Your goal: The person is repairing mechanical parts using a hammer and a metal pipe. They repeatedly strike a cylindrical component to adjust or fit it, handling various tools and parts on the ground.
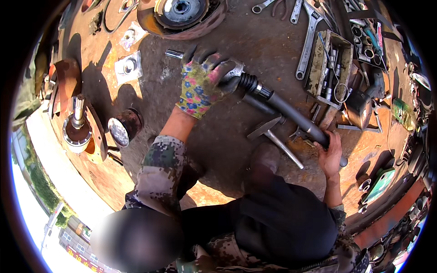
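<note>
A long drive shaft (296, 113) slants across the middle, with a ribbed black rubber boot (248, 82) and a bright metal end (174, 53) at upper left. My left hand (203, 81), in a flowered glove with dark fingertips, is closed over the shaft's metal part beside the boot. Toward the lower right, my bare right hand (329, 152) grips the dark grey tube near its other end. Below the shaft lies a hammer (277, 140) with a metal handle. A shorter dark tube (260, 105) shows partly under the shaft.
A round hub or drum (148, 21) stands at the far side. An adjustable wrench (310, 43) and a metal box of sockets (339, 38) are at upper right. Left of me are a flanged splined part (77, 132), a round can-like part (127, 127) and bagged rings (129, 67).
</note>
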Available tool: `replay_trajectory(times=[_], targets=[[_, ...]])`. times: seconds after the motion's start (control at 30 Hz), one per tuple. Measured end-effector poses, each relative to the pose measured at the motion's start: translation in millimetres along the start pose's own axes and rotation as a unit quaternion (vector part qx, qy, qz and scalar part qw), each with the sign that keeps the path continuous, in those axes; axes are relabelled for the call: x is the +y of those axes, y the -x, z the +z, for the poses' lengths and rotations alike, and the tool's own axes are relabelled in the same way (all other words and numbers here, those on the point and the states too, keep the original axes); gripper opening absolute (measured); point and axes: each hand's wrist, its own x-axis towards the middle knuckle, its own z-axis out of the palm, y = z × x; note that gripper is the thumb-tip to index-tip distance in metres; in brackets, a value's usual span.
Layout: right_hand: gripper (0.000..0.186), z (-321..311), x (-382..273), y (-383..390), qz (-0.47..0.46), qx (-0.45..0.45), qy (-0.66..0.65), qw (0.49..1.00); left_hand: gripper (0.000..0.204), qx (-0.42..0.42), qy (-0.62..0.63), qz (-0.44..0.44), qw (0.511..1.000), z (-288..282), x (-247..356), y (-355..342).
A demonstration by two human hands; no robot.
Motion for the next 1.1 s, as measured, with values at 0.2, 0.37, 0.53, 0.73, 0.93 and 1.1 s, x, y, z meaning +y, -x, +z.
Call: replay_trajectory(times=[0.2,0.37,0.53,0.73,0.93,1.1], targets=[[0.045,-16.3,39.2,31.9,0.043,0.017,0.0,0.999,0.035,0.019,-0.012,-0.034,0.999,12.6,0.0,-3.9],[0.046,-8.3,26.4,42.6,0.086,0.009,-0.06,0.994,0.028,0.026,0.021,-0.034,0.999,16.2,-5.2,-26.4],[0.048,14.8,14.8,42.2,0.109,0.023,-0.102,0.989,0.031,-0.02,-0.031,-0.087,0.995,15.7,-0.2,-39.8],[0.046,17.5,-4.6,32.4,0.111,0.019,-0.109,0.988,0.041,-0.098,-0.071,-0.159,0.98,20.0,-2.1,-59.6],[0.045,15.2,-13.5,29.0,0.103,0.032,-0.092,0.99,0.046,-0.115,-0.052,-0.207,0.97,27.0,1.5,-68.0],[0.047,15.9,-21.8,27.7,0.105,0.032,-0.091,0.99,0.044,-0.148,-0.098,-0.213,0.961,27.2,4.7,-77.8]])
